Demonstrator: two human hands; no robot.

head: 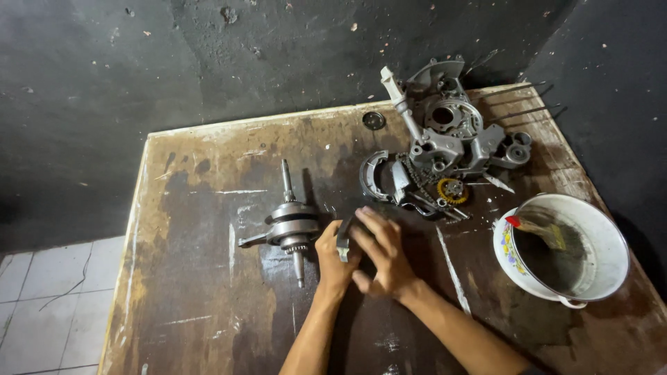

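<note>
Both my left hand and right hand close around a small dark metal part. The crankshaft lies just left, chain and crankcase beyond, a white bowl right. Bare stained tabletop stretches to the left edge.

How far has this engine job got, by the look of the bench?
Already stripped out: the steel crankshaft, grey aluminium engine casing and chain lie loose on the stained wooden bench. In hand: both hands, left and right, hold a small dark curved part. Everything remains unassembled.
</note>
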